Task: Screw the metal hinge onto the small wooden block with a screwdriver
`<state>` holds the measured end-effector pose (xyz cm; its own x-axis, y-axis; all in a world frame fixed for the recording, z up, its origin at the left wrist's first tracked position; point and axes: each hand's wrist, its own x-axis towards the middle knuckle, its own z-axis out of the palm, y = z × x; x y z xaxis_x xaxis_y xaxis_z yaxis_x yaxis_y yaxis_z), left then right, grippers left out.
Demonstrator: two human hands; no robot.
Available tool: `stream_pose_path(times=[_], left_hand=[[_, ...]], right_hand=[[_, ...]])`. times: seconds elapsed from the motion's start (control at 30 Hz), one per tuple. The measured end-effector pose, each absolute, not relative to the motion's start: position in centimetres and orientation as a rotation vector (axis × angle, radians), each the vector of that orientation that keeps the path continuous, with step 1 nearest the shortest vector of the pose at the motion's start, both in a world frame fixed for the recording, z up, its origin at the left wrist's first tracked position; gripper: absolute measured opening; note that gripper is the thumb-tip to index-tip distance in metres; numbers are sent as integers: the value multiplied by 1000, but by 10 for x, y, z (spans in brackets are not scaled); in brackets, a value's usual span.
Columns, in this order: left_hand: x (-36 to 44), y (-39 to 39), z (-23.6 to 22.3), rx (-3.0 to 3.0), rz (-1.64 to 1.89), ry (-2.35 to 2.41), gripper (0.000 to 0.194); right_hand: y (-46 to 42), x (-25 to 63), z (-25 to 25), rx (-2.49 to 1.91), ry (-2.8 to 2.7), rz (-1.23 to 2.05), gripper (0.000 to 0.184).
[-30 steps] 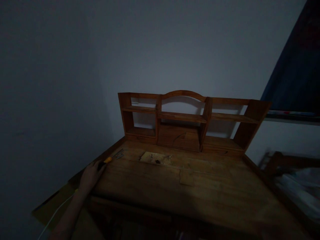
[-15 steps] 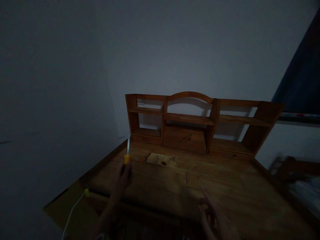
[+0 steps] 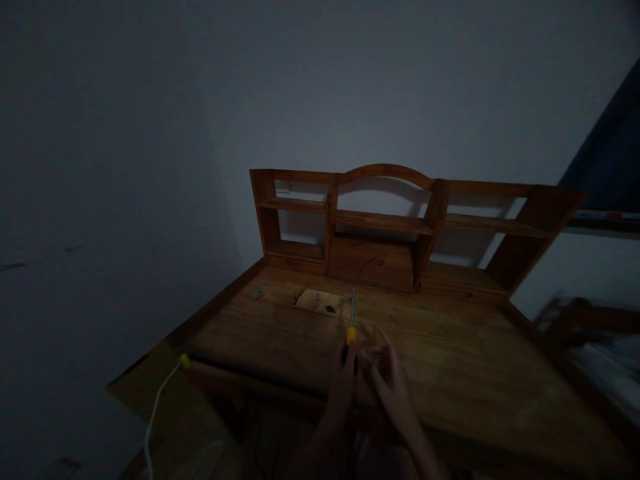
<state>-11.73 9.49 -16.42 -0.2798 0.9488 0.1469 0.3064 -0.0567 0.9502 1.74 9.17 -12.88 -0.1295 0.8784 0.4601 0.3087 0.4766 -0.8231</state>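
My left hand (image 3: 343,373) is closed around the yellow handle of a screwdriver (image 3: 353,313), its metal shaft pointing up and away over the wooden desktop (image 3: 450,353). Close beside it on the right is my right hand (image 3: 391,380), index finger stretched out and the other fingers loosely bent. I make out nothing in that hand, though the light is dim. Beyond the screwdriver tip, a pale worn patch (image 3: 323,302) with a dark hole marks the desktop. A small grey metal piece (image 3: 257,295) lies to the left of the patch.
A wooden shelf unit (image 3: 383,219) stands along the desk's back edge against the wall. At the left front corner is a yellow piece (image 3: 185,361) with a white cable (image 3: 159,400) hanging down. A dark curtain (image 3: 613,147) hangs at far right.
My left hand has carried the screwdriver rightward to the middle of the desk. My right hand has moved up and left, beside it. The view has shifted slightly.
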Motion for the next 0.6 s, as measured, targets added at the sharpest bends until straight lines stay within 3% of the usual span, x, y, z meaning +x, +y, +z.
stream_pose_path(times=[0.17, 0.6], left_hand=[[-137, 89, -171, 1204, 1517, 1667, 46], [-142, 98, -185, 1468, 1352, 1699, 48]], right_hand=[[92, 54, -140, -1101, -1518, 608, 35], [4, 250, -226, -1546, -1174, 377, 45]])
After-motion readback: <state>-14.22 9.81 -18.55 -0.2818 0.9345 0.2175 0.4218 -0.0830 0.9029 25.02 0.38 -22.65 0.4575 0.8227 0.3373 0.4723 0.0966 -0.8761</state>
